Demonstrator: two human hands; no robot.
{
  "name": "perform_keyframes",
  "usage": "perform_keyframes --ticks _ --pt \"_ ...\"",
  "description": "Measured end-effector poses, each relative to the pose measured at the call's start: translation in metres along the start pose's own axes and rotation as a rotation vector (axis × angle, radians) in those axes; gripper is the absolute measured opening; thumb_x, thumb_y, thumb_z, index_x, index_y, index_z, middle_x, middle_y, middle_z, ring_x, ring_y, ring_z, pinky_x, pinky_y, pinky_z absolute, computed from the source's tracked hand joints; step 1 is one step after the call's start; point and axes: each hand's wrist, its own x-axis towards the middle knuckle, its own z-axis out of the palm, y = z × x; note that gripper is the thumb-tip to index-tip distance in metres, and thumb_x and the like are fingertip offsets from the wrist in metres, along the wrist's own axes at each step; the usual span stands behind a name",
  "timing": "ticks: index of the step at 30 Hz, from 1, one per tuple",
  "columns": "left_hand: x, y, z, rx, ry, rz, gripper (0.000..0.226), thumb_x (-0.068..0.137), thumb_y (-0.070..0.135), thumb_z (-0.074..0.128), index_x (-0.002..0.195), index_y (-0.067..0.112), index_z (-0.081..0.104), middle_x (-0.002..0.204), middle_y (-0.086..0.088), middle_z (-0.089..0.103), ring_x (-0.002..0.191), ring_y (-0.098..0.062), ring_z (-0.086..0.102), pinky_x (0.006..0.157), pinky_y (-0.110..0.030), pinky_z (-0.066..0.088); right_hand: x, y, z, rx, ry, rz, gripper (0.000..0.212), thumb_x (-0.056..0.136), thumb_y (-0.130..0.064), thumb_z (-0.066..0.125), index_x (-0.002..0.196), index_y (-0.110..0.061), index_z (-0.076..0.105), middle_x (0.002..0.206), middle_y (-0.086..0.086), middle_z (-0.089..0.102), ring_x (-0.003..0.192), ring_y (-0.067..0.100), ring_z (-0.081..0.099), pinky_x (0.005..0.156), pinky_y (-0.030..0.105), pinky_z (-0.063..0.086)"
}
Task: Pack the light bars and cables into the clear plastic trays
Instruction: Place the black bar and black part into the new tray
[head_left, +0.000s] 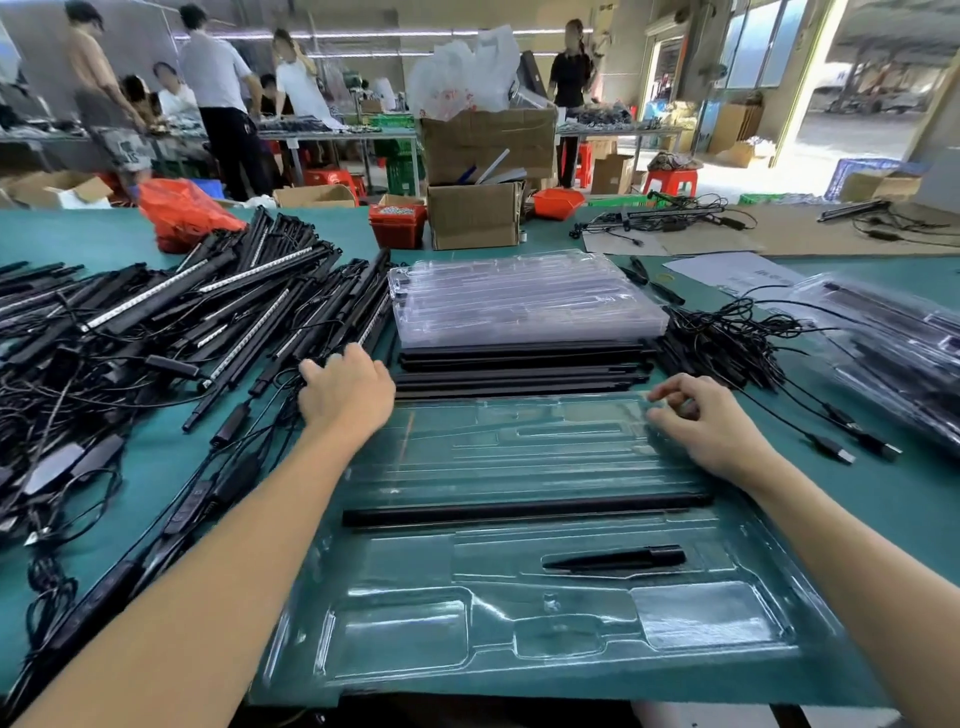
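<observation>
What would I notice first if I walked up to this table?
Probably the big heap of black light bars and tangled cables on the left, where the left hand reaches. Next, the clear plastic tray right in front, holding one long bar, with the right hand at its far corner.

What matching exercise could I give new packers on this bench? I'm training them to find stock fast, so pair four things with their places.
Things:
1. stack of empty clear trays
2. tangled pile of light bars
3. single black light bar
4. loose USB cables

Places:
A. lying in a long slot of the open tray in front
B. far side of the table, behind a row of black bars
C. left of the left hand
D. right of the right hand

Pairs: 1-B, 2-C, 3-A, 4-D
</observation>
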Motion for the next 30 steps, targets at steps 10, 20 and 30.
perform_keyframes --ticks 10,20,30 --pt "0.032 -0.002 -0.013 0.301 -0.191 -0.038 0.046 0.092 0.062 0.056 0.109 0.019 0.051 0.115 -0.012 0.062 0.119 -0.034 0.049 0.079 -0.040 0.038 0.000 0.002 0.000 -0.010 -0.005 -0.001 0.008 0.088 -0.023 0.071 0.094 -0.025 0.065 0.097 0.006 0.053 0.073 0.017 0.051 0.070 0.030 0.047" --pt "0.042 -0.009 -0.029 0.030 -0.233 -0.115 0.040 0.095 0.036 0.039 0.112 0.005 0.057 0.124 -0.019 0.060 0.112 -0.038 0.057 0.097 -0.043 0.046 0.000 0.001 0.000 0.000 -0.005 0.003 0.009 0.088 -0.023 0.071 0.095 -0.024 0.065 0.097 0.006 0.053 0.073 0.017 0.052 0.070 0.029 0.049" --pt "0.050 -0.029 -0.026 -0.232 -0.032 -0.202 0.052 0.102 0.050 0.042 0.101 0.001 0.061 0.085 -0.014 0.061 0.078 -0.032 0.057 0.069 -0.036 0.043 -0.001 -0.002 -0.001 -0.002 -0.019 0.010 0.009 0.089 -0.023 0.071 0.096 -0.022 0.066 0.098 0.008 0.054 0.076 0.017 0.052 0.071 0.030 0.046"
